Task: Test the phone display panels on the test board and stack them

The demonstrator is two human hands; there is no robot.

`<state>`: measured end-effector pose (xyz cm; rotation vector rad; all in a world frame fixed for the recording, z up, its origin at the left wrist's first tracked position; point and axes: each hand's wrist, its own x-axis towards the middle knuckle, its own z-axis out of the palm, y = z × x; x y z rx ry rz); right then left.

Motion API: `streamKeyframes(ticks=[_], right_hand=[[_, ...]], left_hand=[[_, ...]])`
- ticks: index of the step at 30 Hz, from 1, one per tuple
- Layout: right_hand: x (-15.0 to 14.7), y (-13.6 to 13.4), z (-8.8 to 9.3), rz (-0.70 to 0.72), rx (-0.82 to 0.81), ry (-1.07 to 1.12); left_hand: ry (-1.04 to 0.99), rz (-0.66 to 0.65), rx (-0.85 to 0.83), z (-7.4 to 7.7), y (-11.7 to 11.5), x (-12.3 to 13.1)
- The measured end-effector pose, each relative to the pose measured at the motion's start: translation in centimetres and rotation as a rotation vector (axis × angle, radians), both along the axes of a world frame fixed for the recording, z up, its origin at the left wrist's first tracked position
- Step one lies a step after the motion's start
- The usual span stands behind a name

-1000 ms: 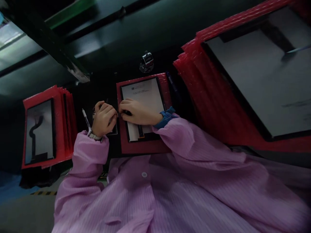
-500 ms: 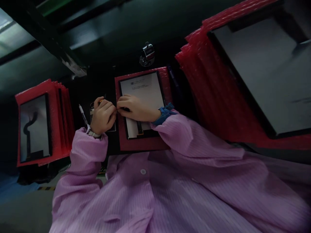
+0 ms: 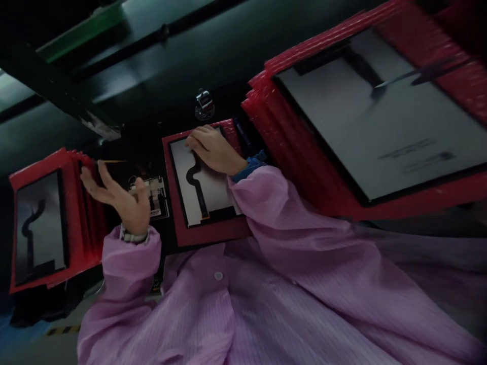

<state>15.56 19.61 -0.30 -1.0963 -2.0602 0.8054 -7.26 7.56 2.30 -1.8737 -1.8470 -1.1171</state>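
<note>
My left hand is open, its fingers spread, with nothing in it; it hovers left of a small metal fixture. My right hand is bent with its fingers together over the top of a flat grey panel. Whatever is between its fingertips is hidden. A curved black ribbon cable runs down the panel from beneath that hand. The panel, dark-edged, lies on a red padded sheet.
Red sheets are stacked at left and right, each stack topped by a panel, left and right. A metal counter stands behind the middle panel, with a dark blue pen to its right.
My hands were close together at the panel's left edge. My left hand has moved left and opened; my right hand has moved up the panel, uncovering the cable. The camera view has shifted.
</note>
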Motion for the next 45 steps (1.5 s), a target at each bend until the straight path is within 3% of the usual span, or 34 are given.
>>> streamKeyframes(ticks=[3, 6, 9, 15, 20, 26, 28, 33, 38, 41, 45], right_hand=[[1.0, 1.4, -0.5, -0.235, 0.058, -0.200], [0.9, 2.4, -0.7, -0.251, 0.069, -0.337], [0.5, 3.2, -0.7, -0.255, 0.076, -0.372], [0.8, 3.9, -0.7, -0.237, 0.068, -0.328], [2.2, 3.0, 0.8, -0.283, 0.102, -0.155], [3.7, 2.2, 2.2, -0.351, 0.141, 0.005], [3.8, 2.2, 2.1, -0.350, 0.133, 0.089], [3.3, 1.8, 1.1, -0.324, 0.088, 0.262], [2.3, 0.4, 0.6, -0.326, 0.245, 0.346], [1.4, -0.2, 0.0, -0.284, 0.325, 0.268], [-0.6, -1.0, -1.4, -0.159, 0.303, 0.176]], left_hand=[[-0.036, -0.132, -0.197, -0.7, -3.6, 2.9], [-0.028, -0.344, -0.425, -2.5, -6.6, 5.4], [-0.020, -0.422, -0.521, -4.0, -7.7, 6.5], [-0.026, -0.417, -0.505, -4.1, -7.4, 6.4], [-0.120, -0.376, -0.479, -3.4, -7.6, 6.1], [-0.555, -0.319, -0.424, -3.2, -7.4, 5.7], [-0.578, -0.291, -0.466, -3.0, -7.4, 6.1], [-0.613, -0.275, -0.516, -1.7, -7.5, 6.4], [-0.974, -0.146, -0.521, 0.9, -8.5, 1.8], [-1.137, 0.049, -0.307, 3.5, -10.4, -2.5], [-1.173, 0.244, 0.047, 7.5, -12.7, -8.7]])
